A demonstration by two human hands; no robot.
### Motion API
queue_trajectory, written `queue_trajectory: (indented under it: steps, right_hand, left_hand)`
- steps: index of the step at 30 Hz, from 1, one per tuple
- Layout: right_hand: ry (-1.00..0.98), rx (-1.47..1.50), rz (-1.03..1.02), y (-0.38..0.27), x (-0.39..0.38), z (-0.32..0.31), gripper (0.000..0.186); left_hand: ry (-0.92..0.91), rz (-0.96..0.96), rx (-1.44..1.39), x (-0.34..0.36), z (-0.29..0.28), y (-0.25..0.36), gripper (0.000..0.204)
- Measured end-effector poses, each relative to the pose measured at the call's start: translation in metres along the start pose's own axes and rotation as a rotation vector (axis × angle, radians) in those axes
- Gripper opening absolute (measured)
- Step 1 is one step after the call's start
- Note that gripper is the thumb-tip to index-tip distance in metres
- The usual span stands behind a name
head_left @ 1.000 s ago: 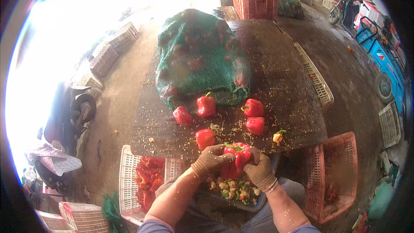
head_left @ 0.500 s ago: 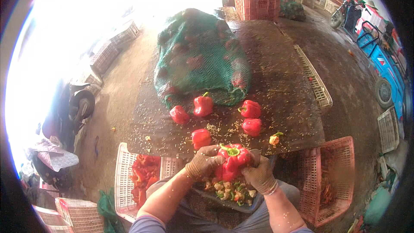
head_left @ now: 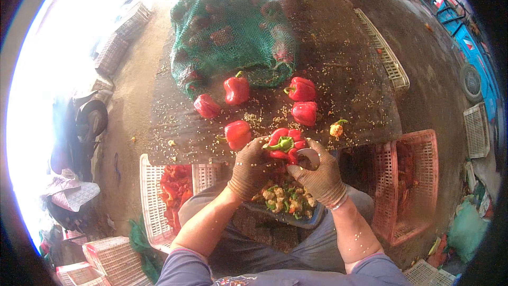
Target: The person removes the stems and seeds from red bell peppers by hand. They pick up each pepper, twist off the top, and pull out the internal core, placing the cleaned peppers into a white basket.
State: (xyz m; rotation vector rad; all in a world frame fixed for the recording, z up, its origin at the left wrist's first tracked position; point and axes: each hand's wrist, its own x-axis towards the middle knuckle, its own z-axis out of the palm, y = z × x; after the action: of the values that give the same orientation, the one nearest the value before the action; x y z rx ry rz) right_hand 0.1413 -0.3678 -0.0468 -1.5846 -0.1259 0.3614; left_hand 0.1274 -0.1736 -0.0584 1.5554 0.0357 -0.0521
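Observation:
A gloved left hand, my left hand (head_left: 248, 167), grips a red bell pepper (head_left: 278, 143), its green stem facing up, at the table's front edge. In my right hand (head_left: 320, 175), also gloved, is a curved metal blade (head_left: 309, 154), pressed against that pepper. Several whole red peppers, such as one (head_left: 237, 135) just left of the held one, lie on the dark, seed-strewn tabletop (head_left: 349, 100). A loose seed core (head_left: 336, 129) lies right of them. Below my hands a container (head_left: 312, 221) holds pepper cores (head_left: 286, 198).
A green mesh sack (head_left: 227, 26) of peppers fills the table's far left. Crates of red pieces flank my legs, one white (head_left: 151, 196), one red (head_left: 429, 185). A dark scooter (head_left: 82, 127) stands left; a blue cart (head_left: 468, 47) right, beyond a long slatted crate (head_left: 381, 47).
The view has tilted downward, so the table and its peppers sit higher in the picture. The held pepper has turned, and the blade now shows clearly at its right side.

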Motion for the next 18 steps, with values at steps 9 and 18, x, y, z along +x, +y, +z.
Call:
queue_trajectory:
  steps: [9,18]
  right_hand:
    - [0.116,-0.202,-0.069,0.018,0.000,0.002,0.049]
    - [0.038,-0.261,-0.019,-0.003,-0.005,-0.013,0.037]
  left_hand:
    - [-0.112,-0.140,-0.022,-0.001,0.007,-0.004,0.053]
    - [-0.470,-0.273,-0.285,-0.017,-0.008,-0.007,0.044]
